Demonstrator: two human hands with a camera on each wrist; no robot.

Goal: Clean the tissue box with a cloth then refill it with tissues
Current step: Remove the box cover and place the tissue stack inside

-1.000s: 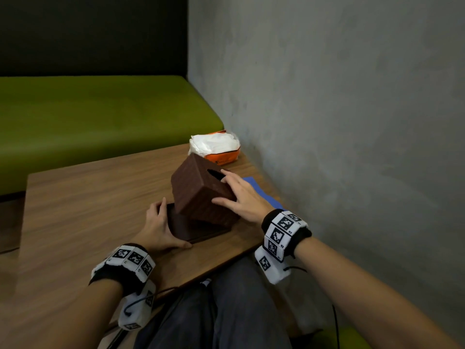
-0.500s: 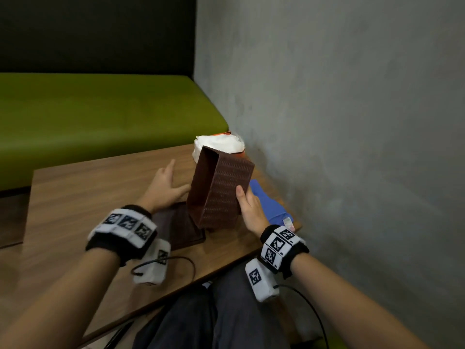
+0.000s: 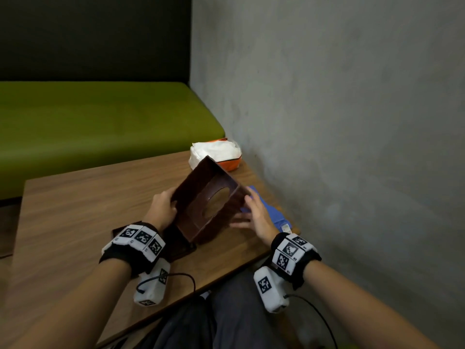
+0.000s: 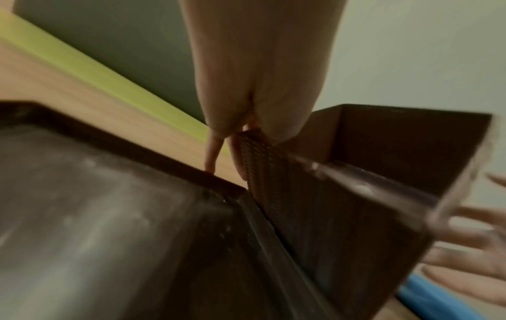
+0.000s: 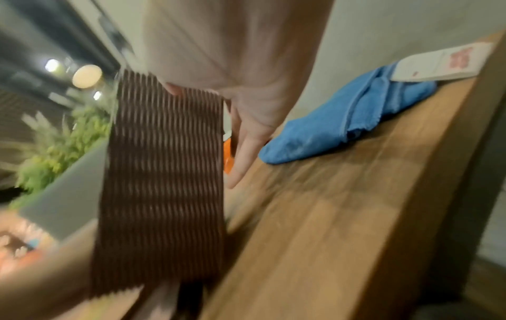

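From the head view, the tissue box cover [image 3: 206, 205] is held tilted above the table [image 3: 75, 210], hollow side up, beside its base tray [image 3: 180, 244]. In the left wrist view, its wall is pinched by the left hand [image 4: 260, 71]. In the right wrist view, the right hand [image 5: 235, 71] is laid with straight fingers on the ribbed side (the blue cloth [image 5: 342, 123] lies near). The cover is judged light and stiff; its rim edges are best taken.
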